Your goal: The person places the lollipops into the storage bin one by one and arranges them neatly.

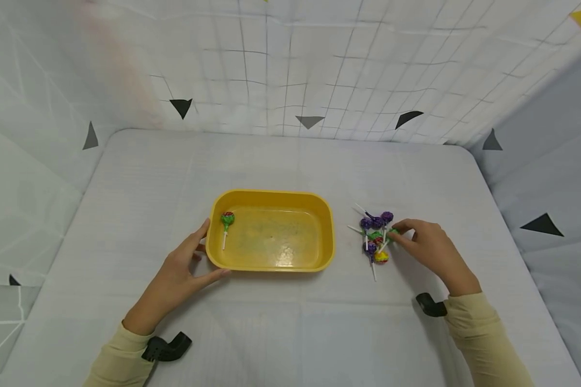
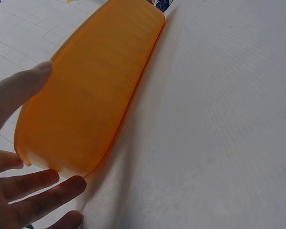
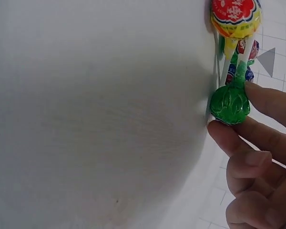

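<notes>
A yellow plastic tray point(image 1: 271, 267) sits on the table with a lollipop point(image 1: 227, 219) in green and red wrapping inside its left end. Around the tray's near left corner my left hand point(image 1: 179, 271) spreads its fingers, the thumb at the near rim and the fingertips along the left end. To the right of the tray lies a small pile of lollipops, among them purple ones point(image 1: 387, 216) and a yellow and red one point(image 1: 381, 257). At the pile's right side my right hand point(image 1: 428, 247) pinches the head of a green lollipop point(image 3: 230, 105) between thumb and fingers.
A white cloth covers the table point(image 1: 290, 322), and pale fabric walls with dark triangles point(image 1: 310, 122) stand at its back and sides. Black wrist camera mounts point(image 1: 167, 346) stick out from both sleeves, low over the table.
</notes>
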The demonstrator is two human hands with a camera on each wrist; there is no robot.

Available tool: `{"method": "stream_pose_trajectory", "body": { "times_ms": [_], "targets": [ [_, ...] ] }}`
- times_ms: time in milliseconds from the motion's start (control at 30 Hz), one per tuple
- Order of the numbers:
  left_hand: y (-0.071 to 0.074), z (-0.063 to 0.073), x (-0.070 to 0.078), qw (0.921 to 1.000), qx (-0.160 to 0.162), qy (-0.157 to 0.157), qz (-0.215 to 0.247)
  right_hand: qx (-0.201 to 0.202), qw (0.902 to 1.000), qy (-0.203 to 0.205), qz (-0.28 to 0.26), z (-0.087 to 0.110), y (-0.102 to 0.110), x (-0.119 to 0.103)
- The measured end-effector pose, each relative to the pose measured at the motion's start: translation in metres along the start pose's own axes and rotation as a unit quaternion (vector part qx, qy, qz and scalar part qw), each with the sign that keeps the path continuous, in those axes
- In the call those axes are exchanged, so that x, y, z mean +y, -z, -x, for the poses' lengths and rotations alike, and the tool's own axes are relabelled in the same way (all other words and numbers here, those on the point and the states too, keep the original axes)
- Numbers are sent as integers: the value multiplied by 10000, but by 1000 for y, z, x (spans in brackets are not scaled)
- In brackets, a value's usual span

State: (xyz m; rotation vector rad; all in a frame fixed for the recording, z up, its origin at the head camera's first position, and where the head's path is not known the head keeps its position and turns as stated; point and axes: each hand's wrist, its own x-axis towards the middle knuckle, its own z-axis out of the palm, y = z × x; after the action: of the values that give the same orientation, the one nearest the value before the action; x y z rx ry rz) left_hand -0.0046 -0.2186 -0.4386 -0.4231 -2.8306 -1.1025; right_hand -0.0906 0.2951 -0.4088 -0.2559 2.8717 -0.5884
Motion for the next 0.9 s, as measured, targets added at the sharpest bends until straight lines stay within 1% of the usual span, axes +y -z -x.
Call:
{"method": "stream_pose_trajectory", "body": {
  "times_ms": [100,233,333,467,567,767,900],
  "targets": [
    [-1,0,1,10000,-45,61,-14,22,10000,72,-46,1,1,2],
    [-1,0,1,9996,-129,261,61,-37,9999,149,-40,1,4,2],
    [-2,0,1,9993,-187,313,108,-121,9999,77,19,1,6,1],
    [-4,1,1,9994,-159,282,118,-332,9993,-98,130,0,7,-1],
    [-5,2,0,9996,-83,244,150,-447,9988,-142,155,-2,7,-2],
    [-5,2,2,9999,-3,114,105,-458,9988,-75,181,-3,6,0],
    [-5,1,3,10000,-3,51,81,-481,9986,-111,189,-2,6,2]
  ]
}}
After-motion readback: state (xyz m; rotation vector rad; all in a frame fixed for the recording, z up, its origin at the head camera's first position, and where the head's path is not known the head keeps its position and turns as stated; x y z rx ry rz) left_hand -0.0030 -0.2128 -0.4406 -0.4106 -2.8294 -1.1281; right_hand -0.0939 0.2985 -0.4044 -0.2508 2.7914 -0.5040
